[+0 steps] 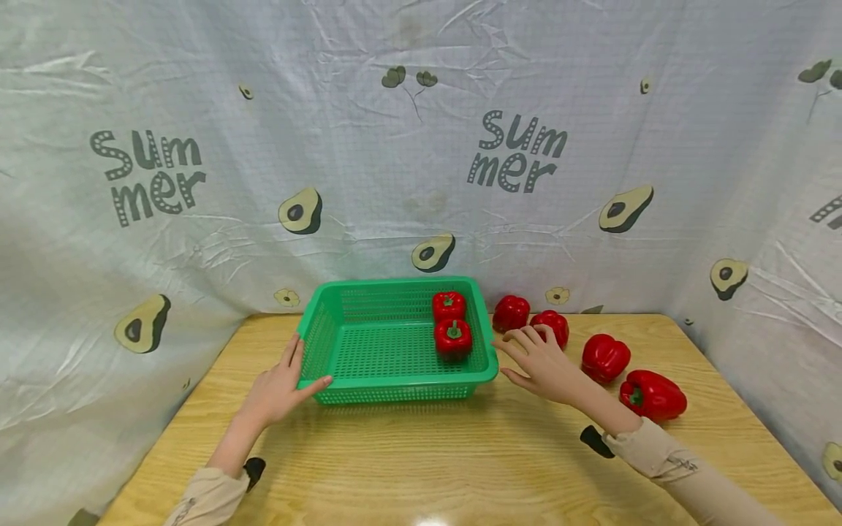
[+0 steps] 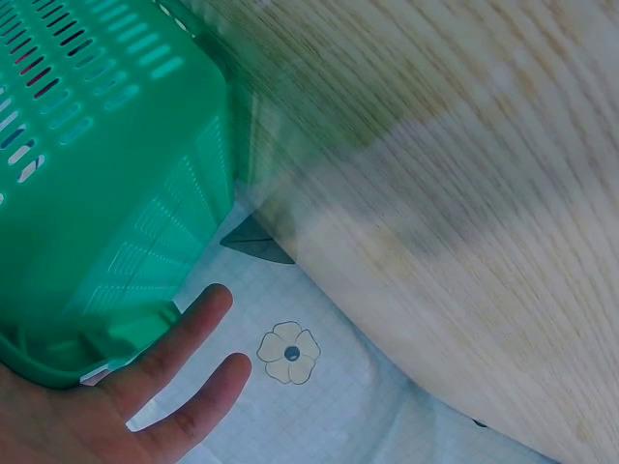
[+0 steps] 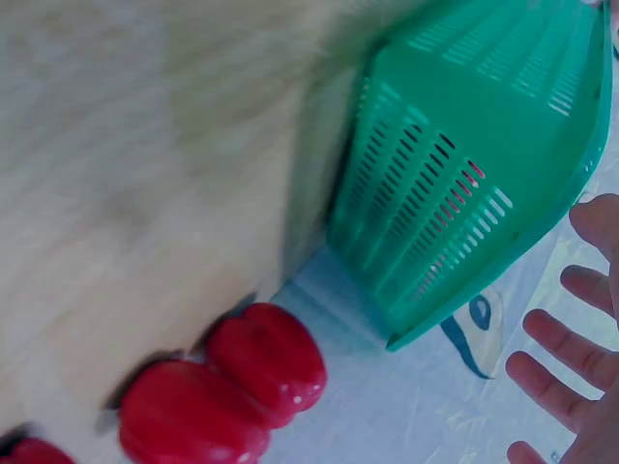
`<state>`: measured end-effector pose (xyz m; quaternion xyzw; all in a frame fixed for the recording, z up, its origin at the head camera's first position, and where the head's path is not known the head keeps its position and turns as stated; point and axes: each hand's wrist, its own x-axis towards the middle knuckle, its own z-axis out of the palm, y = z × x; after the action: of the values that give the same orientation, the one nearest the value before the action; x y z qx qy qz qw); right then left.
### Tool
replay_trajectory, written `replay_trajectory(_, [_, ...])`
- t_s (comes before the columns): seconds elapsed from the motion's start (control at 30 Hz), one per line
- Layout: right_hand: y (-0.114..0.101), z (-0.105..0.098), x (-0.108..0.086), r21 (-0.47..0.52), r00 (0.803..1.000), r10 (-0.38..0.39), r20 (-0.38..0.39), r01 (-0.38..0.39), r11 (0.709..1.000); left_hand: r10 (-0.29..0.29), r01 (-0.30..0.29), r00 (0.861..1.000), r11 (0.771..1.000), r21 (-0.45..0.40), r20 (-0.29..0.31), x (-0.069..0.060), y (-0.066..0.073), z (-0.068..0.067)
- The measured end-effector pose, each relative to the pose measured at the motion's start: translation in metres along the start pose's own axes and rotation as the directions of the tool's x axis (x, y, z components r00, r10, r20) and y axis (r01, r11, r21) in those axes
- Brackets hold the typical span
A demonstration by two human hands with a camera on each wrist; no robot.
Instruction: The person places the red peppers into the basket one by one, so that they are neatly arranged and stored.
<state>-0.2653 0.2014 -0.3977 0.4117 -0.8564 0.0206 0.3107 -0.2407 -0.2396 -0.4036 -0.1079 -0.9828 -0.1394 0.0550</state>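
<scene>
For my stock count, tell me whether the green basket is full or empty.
Neither: the green basket is partly filled. Two red peppers sit toward its right end; the rest is bare.

Six red bell peppers (image 1: pixel 454 342) are in view: two inside one green plastic basket (image 1: pixel 401 381), four outside it on one wooden worktop (image 1: pixel 408 453). Two whole "summer" prints (image 1: pixel 517 151) show on the backdrop cloth (image 1: pixel 368 146).

Green basket (image 1: pixel 395 382) holds two red peppers (image 1: pixel 452 340), four more (image 1: pixel 606 358) at right
</scene>
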Motion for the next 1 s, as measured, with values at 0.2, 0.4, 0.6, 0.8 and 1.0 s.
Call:
replay_trajectory(0.2, [0.003,-0.007,-0.033,-0.029,1.0,0.006,0.008,-0.006,1.0,0.001,-0.001,1.0,1.0,-0.002,-0.005,0.001,0.0,-0.001])
replay_trajectory(0.4, [0.01,-0.014,-0.071,-0.052,0.997,0.066,0.04,-0.064,0.997,0.002,-0.002,1.0,1.0,-0.009,-0.003,-0.001,0.002,-0.002])
replay_trajectory(0.6, [0.023,-0.024,-0.107,-0.096,0.99,0.125,0.067,-0.118,0.988,0.002,-0.002,1.0,1.0,-0.01,0.001,-0.001,0.002,-0.003])
replay_trajectory(0.8, [0.036,-0.033,-0.134,-0.145,0.975,0.211,0.071,-0.199,0.969,0.001,-0.001,1.0,1.0,-0.008,0.004,-0.001,0.002,-0.003])
replay_trajectory(1.0, [0.051,-0.035,-0.155,-0.156,0.969,0.245,0.009,-0.241,0.958,0.003,-0.003,1.0,1.0,-0.011,0.003,-0.001,0.002,-0.002])
